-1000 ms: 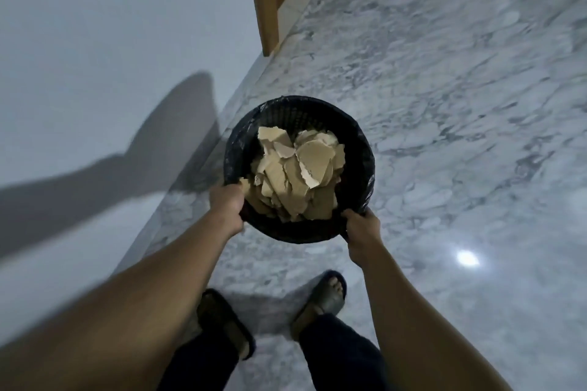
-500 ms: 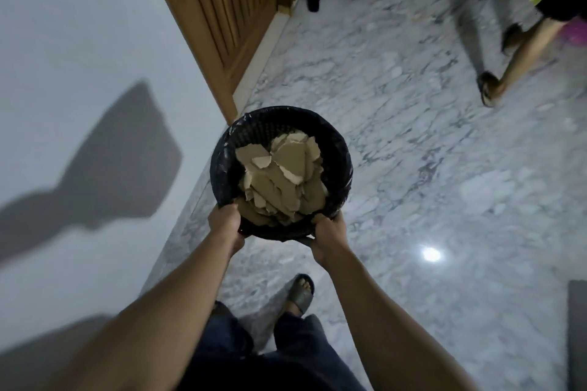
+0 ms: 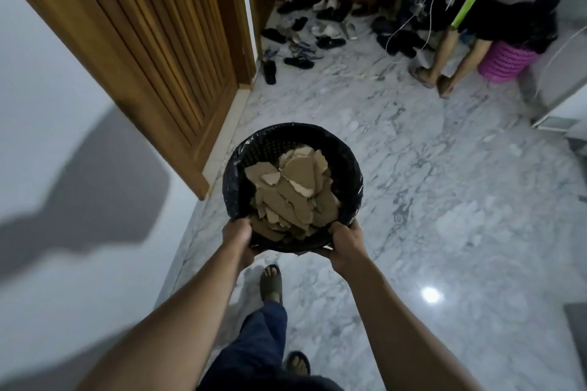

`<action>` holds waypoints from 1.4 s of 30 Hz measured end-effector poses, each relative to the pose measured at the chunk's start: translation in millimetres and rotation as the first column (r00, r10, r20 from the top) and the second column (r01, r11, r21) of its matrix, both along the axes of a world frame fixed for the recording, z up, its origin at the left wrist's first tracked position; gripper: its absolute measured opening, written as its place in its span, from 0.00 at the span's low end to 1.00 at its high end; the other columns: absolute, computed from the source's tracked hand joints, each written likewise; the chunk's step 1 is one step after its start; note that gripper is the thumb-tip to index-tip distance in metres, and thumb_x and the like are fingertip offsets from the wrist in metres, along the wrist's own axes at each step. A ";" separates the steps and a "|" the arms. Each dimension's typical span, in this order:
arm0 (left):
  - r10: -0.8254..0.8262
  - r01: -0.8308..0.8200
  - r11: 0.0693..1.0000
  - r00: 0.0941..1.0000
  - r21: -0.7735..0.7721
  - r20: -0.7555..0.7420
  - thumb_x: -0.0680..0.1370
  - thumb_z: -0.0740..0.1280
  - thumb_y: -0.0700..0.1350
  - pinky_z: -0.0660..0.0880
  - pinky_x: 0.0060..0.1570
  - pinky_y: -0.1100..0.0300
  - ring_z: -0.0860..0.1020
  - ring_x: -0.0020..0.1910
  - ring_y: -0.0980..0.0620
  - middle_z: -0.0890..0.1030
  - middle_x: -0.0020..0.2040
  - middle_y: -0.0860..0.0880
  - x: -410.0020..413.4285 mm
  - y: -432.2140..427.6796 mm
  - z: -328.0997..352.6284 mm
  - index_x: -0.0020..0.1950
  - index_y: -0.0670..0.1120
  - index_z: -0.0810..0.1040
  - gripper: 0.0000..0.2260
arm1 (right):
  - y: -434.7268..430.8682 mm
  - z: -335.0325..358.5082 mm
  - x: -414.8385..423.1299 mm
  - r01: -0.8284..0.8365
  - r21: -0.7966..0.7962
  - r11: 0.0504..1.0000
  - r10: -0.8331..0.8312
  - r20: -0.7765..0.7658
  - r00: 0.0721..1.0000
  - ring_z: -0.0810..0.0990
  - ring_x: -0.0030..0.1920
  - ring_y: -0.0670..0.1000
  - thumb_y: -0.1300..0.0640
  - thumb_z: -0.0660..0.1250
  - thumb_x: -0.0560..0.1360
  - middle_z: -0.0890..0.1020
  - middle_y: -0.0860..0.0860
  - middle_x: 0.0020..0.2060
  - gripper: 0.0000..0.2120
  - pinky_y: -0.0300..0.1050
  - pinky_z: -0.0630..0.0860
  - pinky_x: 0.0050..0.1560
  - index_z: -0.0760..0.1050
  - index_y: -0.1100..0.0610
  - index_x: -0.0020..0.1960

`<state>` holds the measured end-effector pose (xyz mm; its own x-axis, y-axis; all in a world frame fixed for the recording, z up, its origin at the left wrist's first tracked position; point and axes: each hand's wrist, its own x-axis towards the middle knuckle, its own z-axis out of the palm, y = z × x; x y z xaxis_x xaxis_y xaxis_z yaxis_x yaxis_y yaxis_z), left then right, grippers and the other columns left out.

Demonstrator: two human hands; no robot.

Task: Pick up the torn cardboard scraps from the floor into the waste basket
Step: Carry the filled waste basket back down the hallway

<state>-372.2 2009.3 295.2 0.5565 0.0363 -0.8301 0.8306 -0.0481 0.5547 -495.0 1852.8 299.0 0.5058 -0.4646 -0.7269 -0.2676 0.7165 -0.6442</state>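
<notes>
Left grip (image 3: 236,236) and right grip (image 3: 346,243) extended forward, apparently clenched.

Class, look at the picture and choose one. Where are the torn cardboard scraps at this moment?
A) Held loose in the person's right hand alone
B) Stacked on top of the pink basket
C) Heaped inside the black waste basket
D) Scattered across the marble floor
C: the torn cardboard scraps lie heaped inside the black waste basket, which the left hand and right hand grip at its near rim.
</notes>
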 end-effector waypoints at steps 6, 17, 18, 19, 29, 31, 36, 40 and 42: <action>-0.098 0.100 0.992 0.995 -0.079 0.021 0.79 0.62 0.37 0.78 0.27 0.52 0.80 0.42 0.42 0.80 0.45 0.41 62.3 -98.9 -10.4 0.62 0.43 0.76 0.12 | -79.6 -11.1 47.6 0.143 -0.055 0.988 -0.144 -0.009 0.990 0.83 0.52 0.62 0.68 0.58 0.75 0.82 0.58 0.56 0.20 0.60 0.83 0.41 0.75 0.48 0.60; -0.396 0.396 0.916 0.918 -0.060 0.009 0.76 0.62 0.35 0.81 0.36 0.44 0.80 0.43 0.39 0.79 0.49 0.40 164.0 -321.9 -8.4 0.60 0.46 0.76 0.14 | -250.8 -22.8 122.0 0.447 -0.015 0.895 -0.446 -0.081 0.891 0.83 0.42 0.60 0.73 0.58 0.71 0.82 0.62 0.52 0.22 0.63 0.83 0.44 0.72 0.58 0.62; -0.433 0.433 0.900 0.901 -0.054 0.006 0.76 0.63 0.36 0.81 0.37 0.43 0.80 0.43 0.39 0.79 0.50 0.39 169.5 -345.8 -9.4 0.60 0.45 0.76 0.14 | -269.7 -23.9 123.7 0.471 -0.008 0.882 -0.470 -0.082 0.879 0.83 0.42 0.60 0.73 0.57 0.71 0.82 0.62 0.51 0.22 0.61 0.83 0.43 0.72 0.58 0.62; -0.468 0.467 0.883 0.884 -0.038 0.000 0.76 0.63 0.36 0.81 0.37 0.43 0.80 0.43 0.39 0.80 0.50 0.38 174.3 -370.7 -9.9 0.60 0.44 0.76 0.13 | -289.7 -24.2 125.5 0.493 -0.001 0.870 -0.491 -0.088 0.867 0.83 0.42 0.60 0.73 0.57 0.71 0.83 0.61 0.50 0.22 0.60 0.83 0.42 0.73 0.57 0.61; -0.823 0.695 0.565 0.508 0.445 0.253 0.81 0.59 0.41 0.73 0.59 0.51 0.73 0.67 0.40 0.67 0.75 0.47 225.9 -640.8 -21.0 0.79 0.56 0.55 0.29 | -539.3 -1.9 106.4 0.386 -0.118 0.915 -0.401 -0.164 0.901 0.81 0.33 0.59 0.74 0.57 0.68 0.82 0.62 0.49 0.22 0.58 0.82 0.35 0.74 0.58 0.58; -0.881 0.753 0.473 0.404 0.458 0.247 0.79 0.59 0.41 0.78 0.53 0.50 0.75 0.62 0.39 0.70 0.73 0.46 235.8 -682.0 -19.3 0.78 0.59 0.57 0.30 | -584.1 16.7 100.9 0.353 -0.137 0.926 -0.373 -0.172 0.912 0.82 0.33 0.59 0.73 0.58 0.68 0.82 0.60 0.52 0.26 0.62 0.83 0.36 0.72 0.53 0.62; -0.910 0.848 0.373 0.256 0.377 0.325 0.74 0.64 0.41 0.81 0.50 0.45 0.77 0.60 0.43 0.74 0.70 0.48 254.7 -794.5 -17.3 0.74 0.63 0.61 0.32 | -691.1 40.6 96.9 0.289 -0.241 0.927 -0.331 -0.159 0.930 0.85 0.35 0.59 0.70 0.57 0.77 0.80 0.43 0.45 0.46 0.58 0.83 0.36 0.36 0.34 0.77; -0.907 0.882 0.307 0.158 0.357 0.390 0.77 0.63 0.41 0.79 0.56 0.45 0.74 0.65 0.43 0.70 0.73 0.49 262.2 -893.4 -5.9 0.77 0.61 0.58 0.31 | -770.5 37.1 113.9 0.288 -0.439 0.851 -0.399 -0.184 0.898 0.85 0.40 0.63 0.68 0.55 0.76 0.76 0.42 0.52 0.45 0.64 0.82 0.35 0.37 0.30 0.76; -0.903 0.891 0.280 0.118 0.357 0.412 0.78 0.63 0.42 0.79 0.57 0.45 0.73 0.66 0.42 0.68 0.75 0.49 273.9 -946.7 -9.6 0.77 0.62 0.57 0.31 | -813.3 33.3 126.5 0.251 -0.591 0.767 -0.415 -0.158 0.896 0.83 0.47 0.65 0.67 0.55 0.74 0.76 0.45 0.57 0.42 0.68 0.81 0.35 0.51 0.26 0.73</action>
<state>-98.4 1062.6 285.6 0.4615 -0.7624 -0.4536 -0.1872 -0.5835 0.7902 -368.5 1039.4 332.4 0.0704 -0.9220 -0.3808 -0.2963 0.3452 -0.8906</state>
